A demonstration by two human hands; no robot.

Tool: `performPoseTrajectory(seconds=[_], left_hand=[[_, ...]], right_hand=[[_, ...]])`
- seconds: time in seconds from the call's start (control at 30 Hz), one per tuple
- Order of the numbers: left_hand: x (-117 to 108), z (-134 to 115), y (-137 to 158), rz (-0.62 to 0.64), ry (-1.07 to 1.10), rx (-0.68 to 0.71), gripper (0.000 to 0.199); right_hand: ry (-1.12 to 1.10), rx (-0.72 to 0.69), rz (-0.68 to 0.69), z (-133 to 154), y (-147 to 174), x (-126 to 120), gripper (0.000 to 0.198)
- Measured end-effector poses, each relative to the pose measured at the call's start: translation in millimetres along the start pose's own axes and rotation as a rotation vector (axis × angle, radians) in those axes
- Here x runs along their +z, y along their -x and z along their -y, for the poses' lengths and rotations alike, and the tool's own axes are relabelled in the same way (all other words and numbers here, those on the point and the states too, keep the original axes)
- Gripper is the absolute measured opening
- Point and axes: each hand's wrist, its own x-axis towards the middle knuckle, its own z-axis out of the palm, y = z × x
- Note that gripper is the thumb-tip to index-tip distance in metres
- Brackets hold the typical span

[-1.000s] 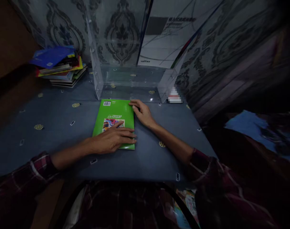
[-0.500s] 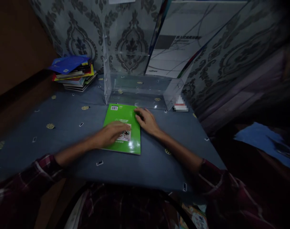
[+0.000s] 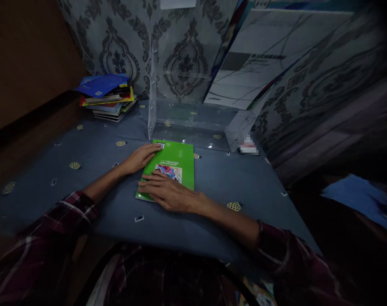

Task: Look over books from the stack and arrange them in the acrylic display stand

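Note:
A green book with a small coloured picture on its cover lies closed and flat on the table, its cover print upside down to me. My left hand rests along its left edge, fingers stretched out over the upper left corner and partly over the barcode. Across the lower part of the cover lies my right hand, fingers spread and pointing left. It hides the book's lower right corner and part of the picture. Neither hand is wrapped round anything.
Behind the book stands a clear acrylic rack. A stack of books sits at the back left of the cloth-covered table. A large white printed sheet or folder leans at the back right, above a small pixelated item.
My left hand has moved from the picture up to the book's upper left edge. My right hand has come from the upper right edge down onto the lower cover. The view has shifted slightly.

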Motion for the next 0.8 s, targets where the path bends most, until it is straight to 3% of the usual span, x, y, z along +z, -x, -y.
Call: performPoseTrajectory(seconds=[0.13,0.3,0.63,0.8], left_hand=[[0,1,0,0.008,-0.008,-0.009,0.044],[-2,-2,1,0.002,-0.013,0.0,0.044],[-6,-7,2,0.01,-0.021,-0.007,0.047],[-4,-5,2,0.008,-0.045,0.001,0.046]], right_hand=[[-0.054,-0.026,0.008,12,18,-3,0.038],[-0.199,0.0,-0.15,22,47,-4,0.032],[-0.539,0.283,-0.341,22,78,-13,0.023],[-0.748,0.41,-0.38,12,80,-16,0.035]])
